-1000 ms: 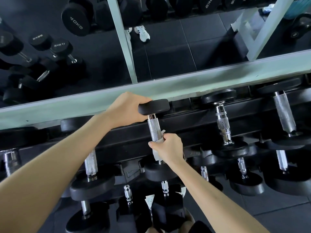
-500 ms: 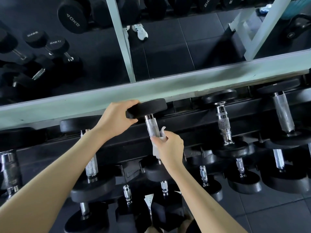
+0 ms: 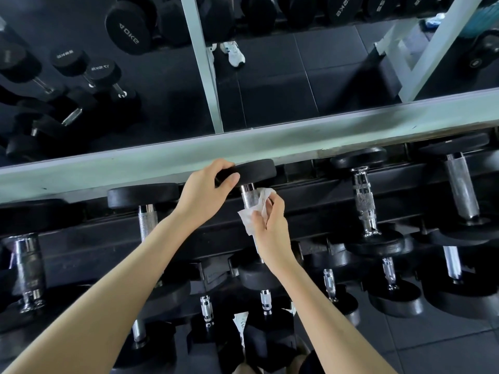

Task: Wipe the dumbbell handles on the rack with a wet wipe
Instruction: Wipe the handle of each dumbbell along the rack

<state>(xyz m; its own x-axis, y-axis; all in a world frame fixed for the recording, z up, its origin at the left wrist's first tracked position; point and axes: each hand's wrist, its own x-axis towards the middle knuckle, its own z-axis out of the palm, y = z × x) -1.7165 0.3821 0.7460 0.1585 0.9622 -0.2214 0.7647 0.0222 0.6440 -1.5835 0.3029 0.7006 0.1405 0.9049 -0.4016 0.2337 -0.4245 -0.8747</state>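
Mid-wipe on the rack's (image 3: 318,211) top tier: left hand (image 3: 205,194) grips the dumbbell head (image 3: 256,171), right hand (image 3: 271,228) pinches the wet wipe (image 3: 255,213) against its knurled handle (image 3: 248,198). Next, probably a rub round the bar.

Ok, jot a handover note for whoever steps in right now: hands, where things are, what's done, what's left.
Left hand grips the far end of a top-row dumbbell.
Right hand holds the wet wipe against that dumbbell's handle.
Done: no telling which handles are already wiped.
Left: finish this handle, then the other handles on the rack.
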